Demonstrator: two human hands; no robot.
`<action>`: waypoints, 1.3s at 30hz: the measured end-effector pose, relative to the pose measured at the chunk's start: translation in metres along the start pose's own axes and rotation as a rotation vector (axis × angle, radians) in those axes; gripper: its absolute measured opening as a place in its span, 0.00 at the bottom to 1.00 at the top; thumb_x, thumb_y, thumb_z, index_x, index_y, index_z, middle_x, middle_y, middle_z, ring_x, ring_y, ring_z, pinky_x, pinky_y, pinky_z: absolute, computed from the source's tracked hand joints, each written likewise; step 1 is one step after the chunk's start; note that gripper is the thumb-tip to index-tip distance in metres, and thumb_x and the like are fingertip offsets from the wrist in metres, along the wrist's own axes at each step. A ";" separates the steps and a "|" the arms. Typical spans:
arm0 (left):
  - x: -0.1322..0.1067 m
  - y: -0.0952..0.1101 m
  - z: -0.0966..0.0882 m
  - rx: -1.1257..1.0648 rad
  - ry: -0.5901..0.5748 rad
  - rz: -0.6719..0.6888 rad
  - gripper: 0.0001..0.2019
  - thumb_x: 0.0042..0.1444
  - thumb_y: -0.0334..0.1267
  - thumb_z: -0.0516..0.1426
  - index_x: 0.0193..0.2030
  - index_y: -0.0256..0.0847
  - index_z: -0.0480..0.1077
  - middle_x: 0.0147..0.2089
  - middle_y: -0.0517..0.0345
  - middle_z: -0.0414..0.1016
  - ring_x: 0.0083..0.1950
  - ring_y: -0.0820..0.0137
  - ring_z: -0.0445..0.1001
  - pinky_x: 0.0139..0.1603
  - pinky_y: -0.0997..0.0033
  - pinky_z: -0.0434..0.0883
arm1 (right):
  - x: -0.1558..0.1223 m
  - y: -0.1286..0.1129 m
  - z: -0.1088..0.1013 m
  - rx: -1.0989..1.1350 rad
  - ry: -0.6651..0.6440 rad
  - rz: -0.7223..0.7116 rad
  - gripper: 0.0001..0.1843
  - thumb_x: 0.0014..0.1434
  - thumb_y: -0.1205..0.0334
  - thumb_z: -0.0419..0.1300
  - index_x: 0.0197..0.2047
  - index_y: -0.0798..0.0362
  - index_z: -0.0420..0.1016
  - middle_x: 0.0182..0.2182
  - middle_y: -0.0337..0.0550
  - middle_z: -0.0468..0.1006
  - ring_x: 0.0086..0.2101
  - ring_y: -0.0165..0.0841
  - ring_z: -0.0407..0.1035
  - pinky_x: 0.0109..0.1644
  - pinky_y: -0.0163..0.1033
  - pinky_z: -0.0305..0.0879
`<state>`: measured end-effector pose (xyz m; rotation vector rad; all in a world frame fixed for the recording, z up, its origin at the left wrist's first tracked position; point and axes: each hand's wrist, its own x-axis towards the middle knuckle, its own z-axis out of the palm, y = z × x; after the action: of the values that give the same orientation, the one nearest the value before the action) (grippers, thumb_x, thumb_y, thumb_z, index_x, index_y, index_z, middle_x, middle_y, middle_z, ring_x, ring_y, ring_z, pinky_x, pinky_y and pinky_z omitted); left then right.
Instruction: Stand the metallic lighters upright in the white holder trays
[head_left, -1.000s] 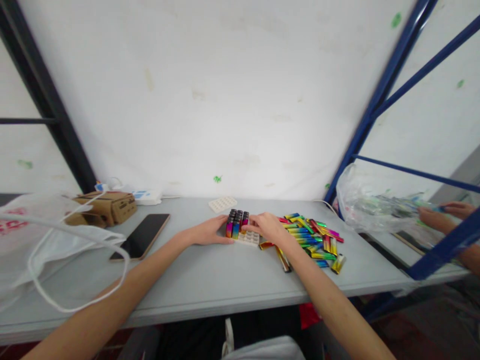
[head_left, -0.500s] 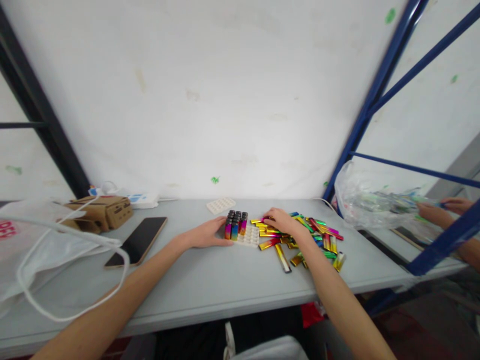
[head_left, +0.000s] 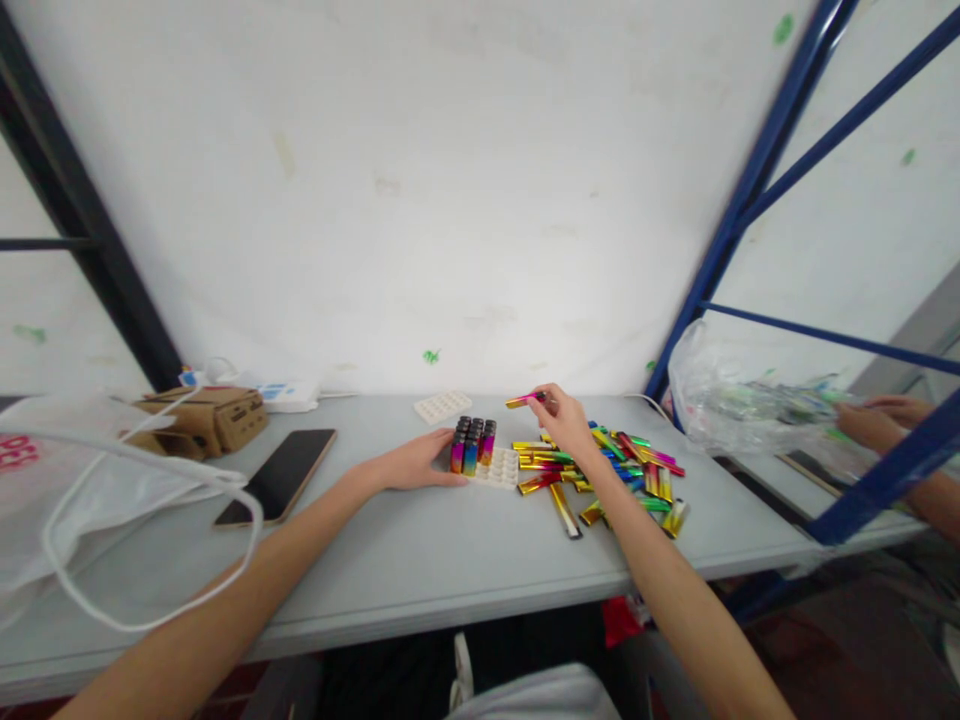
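My left hand (head_left: 411, 465) rests on the grey table (head_left: 420, 560) with its fingers against the left side of a white tray (head_left: 501, 470). Several rainbow-coloured sticks (head_left: 472, 446) stand upright in the tray's left part. My right hand (head_left: 564, 420) is raised above the table, pinching one rainbow stick (head_left: 525, 401) held level. Beneath and to the right of it lies a loose pile of the same shiny sticks (head_left: 607, 475).
A second white tray (head_left: 444, 406) lies near the wall. A phone (head_left: 279, 474), a cardboard box (head_left: 214, 418) and a white plastic bag (head_left: 97, 490) are at the left. At the right, beyond a blue frame (head_left: 750, 190), another person's hands (head_left: 874, 422) handle a clear bag (head_left: 739, 405).
My right hand moved from the tray to the pile, took one stick and lifted it. Some sticks in the pile shifted left. My left hand stayed by the tray.
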<state>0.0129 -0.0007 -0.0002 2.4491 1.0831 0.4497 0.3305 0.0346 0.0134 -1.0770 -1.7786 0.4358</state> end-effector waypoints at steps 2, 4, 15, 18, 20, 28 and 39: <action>0.000 -0.001 0.000 -0.004 0.006 0.010 0.43 0.58 0.59 0.67 0.72 0.35 0.63 0.75 0.38 0.66 0.75 0.45 0.66 0.78 0.49 0.60 | 0.001 -0.007 0.007 0.192 0.070 0.022 0.23 0.63 0.37 0.64 0.42 0.50 0.75 0.24 0.34 0.71 0.24 0.31 0.66 0.32 0.37 0.65; 0.000 -0.002 0.001 -0.007 0.013 0.015 0.43 0.59 0.59 0.67 0.72 0.36 0.63 0.75 0.38 0.67 0.75 0.45 0.66 0.78 0.49 0.61 | 0.001 -0.014 0.014 0.375 0.120 0.046 0.26 0.60 0.33 0.66 0.38 0.50 0.73 0.26 0.35 0.72 0.26 0.31 0.67 0.33 0.37 0.68; -0.001 -0.003 0.001 -0.028 0.027 0.062 0.41 0.60 0.59 0.67 0.73 0.39 0.63 0.73 0.41 0.69 0.73 0.47 0.68 0.77 0.49 0.61 | -0.013 -0.044 0.029 0.682 -0.061 0.221 0.28 0.61 0.29 0.62 0.40 0.46 0.64 0.20 0.24 0.54 0.18 0.25 0.45 0.20 0.30 0.47; -0.001 -0.003 0.001 -0.038 0.019 0.059 0.41 0.60 0.59 0.67 0.73 0.39 0.63 0.73 0.41 0.69 0.73 0.46 0.68 0.77 0.49 0.62 | -0.017 -0.041 0.032 0.340 -0.001 0.130 0.31 0.63 0.29 0.59 0.29 0.48 0.60 0.21 0.29 0.54 0.22 0.27 0.50 0.25 0.34 0.48; -0.001 -0.003 0.001 -0.041 0.017 0.059 0.40 0.60 0.59 0.67 0.72 0.39 0.64 0.73 0.41 0.70 0.73 0.46 0.68 0.76 0.49 0.62 | -0.020 -0.039 0.035 0.157 0.040 0.073 0.33 0.65 0.31 0.56 0.24 0.48 0.55 0.21 0.31 0.53 0.25 0.28 0.51 0.28 0.36 0.48; -0.001 -0.002 0.001 -0.038 0.019 0.050 0.41 0.59 0.59 0.67 0.72 0.41 0.64 0.74 0.44 0.69 0.74 0.48 0.67 0.77 0.53 0.61 | -0.023 -0.040 0.043 0.010 0.024 0.125 0.24 0.62 0.42 0.52 0.22 0.47 0.53 0.21 0.33 0.51 0.26 0.29 0.50 0.30 0.38 0.44; -0.001 0.001 0.000 -0.036 0.006 0.027 0.41 0.60 0.57 0.67 0.73 0.39 0.61 0.75 0.41 0.67 0.74 0.48 0.66 0.77 0.50 0.60 | -0.022 -0.040 0.040 -0.017 0.032 0.103 0.27 0.63 0.39 0.52 0.22 0.47 0.53 0.21 0.32 0.52 0.26 0.29 0.50 0.31 0.38 0.44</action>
<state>0.0126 -0.0023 0.0006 2.4346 1.0367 0.4806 0.2796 0.0014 0.0105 -1.1846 -1.7068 0.4638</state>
